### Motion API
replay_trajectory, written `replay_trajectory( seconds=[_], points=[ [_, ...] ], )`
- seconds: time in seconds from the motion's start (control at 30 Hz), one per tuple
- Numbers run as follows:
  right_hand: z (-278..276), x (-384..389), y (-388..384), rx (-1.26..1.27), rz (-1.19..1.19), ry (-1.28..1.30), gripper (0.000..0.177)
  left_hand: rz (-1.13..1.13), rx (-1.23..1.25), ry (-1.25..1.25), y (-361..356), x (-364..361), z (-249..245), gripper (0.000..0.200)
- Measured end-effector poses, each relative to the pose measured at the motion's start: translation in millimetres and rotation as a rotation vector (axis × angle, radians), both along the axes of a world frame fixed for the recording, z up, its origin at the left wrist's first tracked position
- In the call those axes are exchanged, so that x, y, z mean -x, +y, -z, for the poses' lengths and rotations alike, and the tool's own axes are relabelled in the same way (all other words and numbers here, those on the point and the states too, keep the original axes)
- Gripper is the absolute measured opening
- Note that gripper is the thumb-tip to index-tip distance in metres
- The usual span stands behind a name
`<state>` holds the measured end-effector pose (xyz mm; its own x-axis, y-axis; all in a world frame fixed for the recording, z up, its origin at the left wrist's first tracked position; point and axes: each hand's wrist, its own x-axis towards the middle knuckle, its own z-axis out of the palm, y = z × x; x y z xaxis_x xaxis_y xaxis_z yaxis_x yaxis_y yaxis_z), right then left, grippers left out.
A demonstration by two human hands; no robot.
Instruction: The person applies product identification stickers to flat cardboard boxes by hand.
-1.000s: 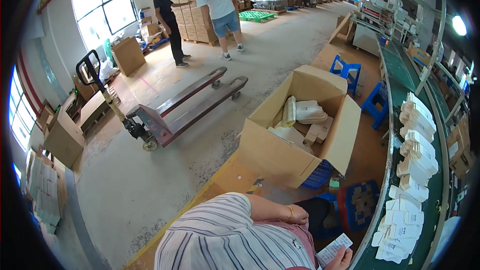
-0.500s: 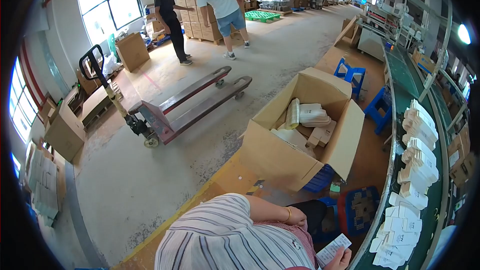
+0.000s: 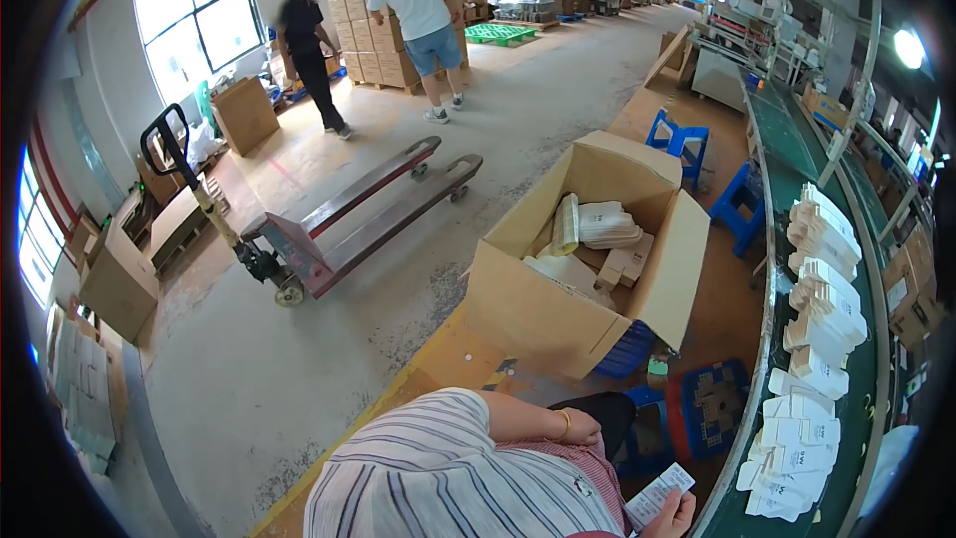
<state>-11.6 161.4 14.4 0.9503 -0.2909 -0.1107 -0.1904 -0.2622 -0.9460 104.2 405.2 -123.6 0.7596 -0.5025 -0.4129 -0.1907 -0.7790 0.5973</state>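
Observation:
My left hand (image 3: 584, 428), with a bracelet at the wrist, rests closed on my lap against a red checked cloth (image 3: 561, 469). Its inner side is hidden, so whether it holds anything does not show. At the bottom edge, my right hand (image 3: 675, 515) is closed on a white printed card (image 3: 658, 496), its small dark print facing up. Closest to that hand, flat white cartons (image 3: 792, 453) lie fanned out along the green conveyor belt (image 3: 787, 144), with more stacks of them further up.
A large open cardboard box (image 3: 543, 309) holding white cartons and a roll stands ahead. Blue stools (image 3: 739, 207) stand beside the conveyor. A pallet jack (image 3: 299, 254) is on the floor to the left. Two people (image 3: 416, 15) stand near stacked boxes (image 3: 373, 55).
The view has shifted slightly, so the surroundings sit a little further left. The person in dark clothes has drawn an arm back from the stacked boxes. My hands keep their positions.

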Motion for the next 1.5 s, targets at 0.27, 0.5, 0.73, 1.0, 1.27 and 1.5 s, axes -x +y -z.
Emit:
replay_trajectory(
  seconds=[0.27, 0.5, 0.73, 1.0, 1.27, 1.5],
  points=[
    [4, -1, -1, -0.040, 0.044, -0.089, 0.026, 0.069, -0.123, 0.005, 5, -8, 10, 0.038],
    [5, 3, -2, -0.075, 0.076, -0.157, 0.025, 0.110, -0.181, 0.001, 13, -8, 17, 0.039],
    [5, 10, 8, -0.159, 0.079, -0.098, 0.023, 0.036, -0.140, 0.012, 12, 4, -4, 0.037],
    [-7, 9, 21, -0.152, 0.082, -0.099, 0.022, 0.025, -0.087, 0.012, 10, 5, -2, 0.037],
    [-12, 5, 12, -0.087, 0.044, -0.134, 0.021, 0.022, -0.049, 0.007, 10, 4, -3, 0.037],
    [3, 7, 3, -0.089, 0.047, -0.118, 0.024, -0.001, -0.074, 0.026, 9, 3, 4, 0.035]
  ],
)
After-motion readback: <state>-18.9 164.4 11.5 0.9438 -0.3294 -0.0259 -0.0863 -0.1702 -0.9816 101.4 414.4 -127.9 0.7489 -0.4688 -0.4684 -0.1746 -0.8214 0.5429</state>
